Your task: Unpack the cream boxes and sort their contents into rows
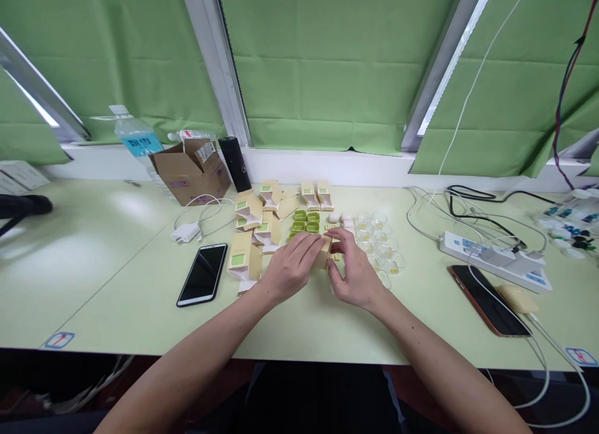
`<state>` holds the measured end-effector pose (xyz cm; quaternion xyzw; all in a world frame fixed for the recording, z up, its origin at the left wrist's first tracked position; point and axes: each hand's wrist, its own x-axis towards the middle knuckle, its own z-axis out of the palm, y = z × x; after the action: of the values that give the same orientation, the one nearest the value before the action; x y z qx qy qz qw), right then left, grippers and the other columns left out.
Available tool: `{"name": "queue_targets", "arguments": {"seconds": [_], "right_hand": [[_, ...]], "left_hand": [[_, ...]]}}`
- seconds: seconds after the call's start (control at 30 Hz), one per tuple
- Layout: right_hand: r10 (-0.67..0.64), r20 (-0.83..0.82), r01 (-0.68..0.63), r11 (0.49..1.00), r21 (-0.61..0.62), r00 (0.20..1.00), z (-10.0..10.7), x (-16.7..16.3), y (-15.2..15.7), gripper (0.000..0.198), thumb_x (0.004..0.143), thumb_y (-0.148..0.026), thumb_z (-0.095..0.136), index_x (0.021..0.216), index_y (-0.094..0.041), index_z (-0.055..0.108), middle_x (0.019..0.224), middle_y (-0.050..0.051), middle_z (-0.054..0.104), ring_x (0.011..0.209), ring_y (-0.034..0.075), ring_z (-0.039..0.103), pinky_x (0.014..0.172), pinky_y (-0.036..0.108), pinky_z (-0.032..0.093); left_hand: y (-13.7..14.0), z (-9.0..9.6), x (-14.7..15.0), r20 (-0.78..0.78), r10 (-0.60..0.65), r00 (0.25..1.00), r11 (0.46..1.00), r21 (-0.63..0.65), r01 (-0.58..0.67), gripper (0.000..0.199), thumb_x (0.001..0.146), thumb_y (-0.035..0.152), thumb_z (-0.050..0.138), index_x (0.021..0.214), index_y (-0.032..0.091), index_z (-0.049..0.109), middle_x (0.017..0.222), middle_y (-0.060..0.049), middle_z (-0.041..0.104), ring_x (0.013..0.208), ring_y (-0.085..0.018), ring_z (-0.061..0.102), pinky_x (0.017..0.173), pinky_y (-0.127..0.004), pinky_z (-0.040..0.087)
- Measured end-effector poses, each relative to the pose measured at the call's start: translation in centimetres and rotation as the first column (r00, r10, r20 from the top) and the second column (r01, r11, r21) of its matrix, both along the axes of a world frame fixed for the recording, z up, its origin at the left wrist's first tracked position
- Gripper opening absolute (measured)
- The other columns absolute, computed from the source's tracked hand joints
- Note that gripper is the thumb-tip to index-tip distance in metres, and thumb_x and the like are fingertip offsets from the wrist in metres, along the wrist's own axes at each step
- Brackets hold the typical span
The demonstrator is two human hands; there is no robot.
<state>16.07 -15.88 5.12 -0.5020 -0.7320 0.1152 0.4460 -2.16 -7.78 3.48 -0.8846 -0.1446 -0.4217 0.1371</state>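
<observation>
Between my two hands is a small tan cardboard box (322, 254), held above the table near its middle. My left hand (294, 264) is closed on its left side, fingers pressed together along the top. From the right, my right hand (349, 269) grips it with thumb and fingers curved. Several open tan boxes (246, 259) with green windows lie to the left. Behind my hands are green square cups (306, 221), partly hidden. Small pinkish-white pieces (346, 221) sit just right of them, and several clear plastic domes (378, 241) stand in rows beside my right hand.
A phone (203, 275) and a white charger (186, 232) lie at left. Behind them stand a brown carton (194, 175), a black cylinder (235, 164) and a bottle (135, 138). At right are a power strip (496, 259), cables and another phone (486, 300).
</observation>
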Motion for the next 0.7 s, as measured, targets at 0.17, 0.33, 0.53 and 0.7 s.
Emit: {"name": "queue_targets", "arguments": {"seconds": [0.17, 0.33, 0.53, 0.7], "right_hand": [[0.012, -0.045, -0.014, 0.999, -0.042, 0.999, -0.08, -0.24, 0.05, 0.062, 0.088, -0.014, 0.057, 0.144, -0.025, 0.034, 0.141, 0.017, 0.057, 0.105, 0.029, 0.072, 0.09, 0.053, 0.062], [-0.071, -0.159, 0.062, 0.996, -0.061, 0.985, 0.0, -0.01, 0.16, 0.065, 0.081, -0.008, 0.054, 0.138, -0.028, 0.032, 0.136, 0.013, 0.064, 0.076, 0.019, 0.07, 0.073, 0.042, 0.06], [-0.163, -0.307, 0.188, 0.981, 0.055, 0.938, 0.32, 0.42, 0.48, 0.045, 0.091, -0.012, 0.048, 0.132, -0.029, 0.038, 0.142, 0.012, 0.06, 0.089, 0.02, 0.069, 0.065, 0.034, 0.055], [-0.213, -0.174, 0.257, 0.923, 0.287, 0.961, 0.4, 0.67, 0.77, 0.021, 0.093, -0.013, 0.049, 0.105, -0.027, 0.059, 0.133, 0.013, 0.053, 0.132, 0.032, 0.054, 0.084, 0.047, 0.06]], "left_hand": [[0.07, -0.1, -0.02, -0.033, 0.009, 0.999, 1.0, 0.019, -0.008, 0.05, 0.096, 0.001, 0.045, 0.144, 0.011, 0.052, 0.129, -0.02, 0.071, 0.128, -0.03, 0.066, 0.101, -0.048, 0.062], [0.02, -0.07, 0.18, 0.028, -0.018, 0.999, 0.999, -0.044, 0.019, 0.051, 0.09, -0.004, 0.045, 0.138, 0.011, 0.053, 0.126, -0.018, 0.071, 0.126, -0.029, 0.065, 0.102, -0.047, 0.061], [0.32, -0.35, 0.25, 0.158, -0.113, 0.981, 0.974, -0.18, 0.141, 0.058, 0.086, -0.004, 0.051, 0.139, 0.019, 0.045, 0.129, -0.016, 0.065, 0.124, -0.027, 0.063, 0.1, -0.05, 0.059], [0.46, -0.51, 0.17, 0.139, -0.119, 0.983, 0.975, -0.169, 0.142, 0.048, 0.087, -0.002, 0.053, 0.125, 0.026, 0.05, 0.135, -0.015, 0.058, 0.125, -0.027, 0.06, 0.094, -0.049, 0.059]]}}
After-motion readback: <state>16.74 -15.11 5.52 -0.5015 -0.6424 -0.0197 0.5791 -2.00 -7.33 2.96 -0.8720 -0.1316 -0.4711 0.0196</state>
